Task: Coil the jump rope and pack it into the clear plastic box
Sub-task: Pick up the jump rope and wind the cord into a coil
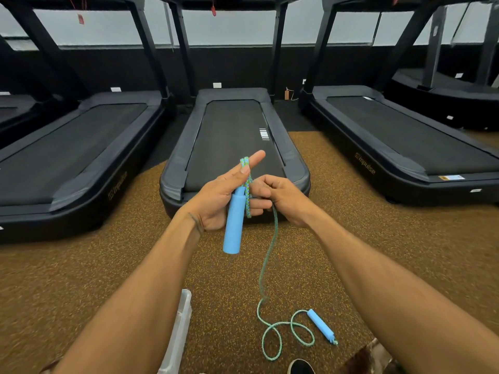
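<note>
We are early in the coiling, as we judge it: our left hand (216, 197) is half open, the lower fingers and palm holding one blue handle (234, 222) upright while the forefinger points out straight, and a couple of turns of the green rope (270, 247) are looped over that finger and down beside the handle. Our right hand (280, 199) is closed around the rope just beside the left, pinching the running length where it leaves the loops. From there the rope hangs down to the speckled brown floor (81, 279), where it lies in two loose curls ending at the second handle (321, 327), near the floor's near edge and just beyond the toe of a shoe (301, 367). The clear box (176, 336) stands on the floor below our left forearm, only one side of it showing, well apart from the loose handle. To do this step well we should keep the forefinger stiff as a peg, lay each turn next to the last at the same length, and let the right hand slide down the rope rather than tug it, so the curls on the floor unroll without knotting. We should also keep the loops short enough to fit the box, whose inside we cannot see from here. The treadmill (229, 136) ahead plays no part.
</note>
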Motion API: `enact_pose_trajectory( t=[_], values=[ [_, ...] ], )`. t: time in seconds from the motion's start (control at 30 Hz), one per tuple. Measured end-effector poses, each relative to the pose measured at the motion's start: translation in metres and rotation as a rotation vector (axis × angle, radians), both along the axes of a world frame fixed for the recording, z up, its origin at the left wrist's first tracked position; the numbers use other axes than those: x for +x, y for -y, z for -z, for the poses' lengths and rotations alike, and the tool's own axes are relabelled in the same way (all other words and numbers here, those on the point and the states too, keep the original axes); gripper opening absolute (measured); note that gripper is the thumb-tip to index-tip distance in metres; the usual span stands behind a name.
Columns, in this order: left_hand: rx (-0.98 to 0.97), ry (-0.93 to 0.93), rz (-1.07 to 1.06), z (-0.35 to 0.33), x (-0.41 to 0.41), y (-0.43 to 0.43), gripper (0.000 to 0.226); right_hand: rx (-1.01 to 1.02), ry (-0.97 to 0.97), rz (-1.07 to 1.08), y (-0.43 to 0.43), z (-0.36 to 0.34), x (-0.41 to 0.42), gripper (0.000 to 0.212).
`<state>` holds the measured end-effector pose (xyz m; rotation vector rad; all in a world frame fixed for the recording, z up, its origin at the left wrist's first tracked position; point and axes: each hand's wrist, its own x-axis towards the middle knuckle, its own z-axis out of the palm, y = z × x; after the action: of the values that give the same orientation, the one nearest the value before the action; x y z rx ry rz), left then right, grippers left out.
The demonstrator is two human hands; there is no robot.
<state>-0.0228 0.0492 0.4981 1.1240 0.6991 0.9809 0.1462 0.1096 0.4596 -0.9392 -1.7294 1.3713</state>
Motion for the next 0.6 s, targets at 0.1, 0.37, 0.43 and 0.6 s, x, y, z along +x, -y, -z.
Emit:
enact_pose_trajectory(
  t=[0.1, 0.37, 0.43, 0.6],
  values=[
    [-0.001, -0.014, -0.011, -0.003, -0.001, 0.001, 0.039, -0.009, 0.030, 0.004, 0.001, 0.004, 0.001, 0.021],
    [-0.030, 0.017, -0.102, 0.002, 0.001, -0.003, 0.043, -0.051, 0.133, 0.003, 0.008, 0.018, 0.000, 0.026],
    [-0.035, 0.043, -0.141, 0.003, 0.000, -0.005, 0.044, -0.091, 0.128, -0.004, 0.011, 0.026, 0.001, 0.023],
    [0.023, -0.014, -0.208, 0.005, 0.000, -0.005, 0.044, -0.127, 0.149, -0.091, 0.023, 0.036, 0.007, 0.022]
  ],
)
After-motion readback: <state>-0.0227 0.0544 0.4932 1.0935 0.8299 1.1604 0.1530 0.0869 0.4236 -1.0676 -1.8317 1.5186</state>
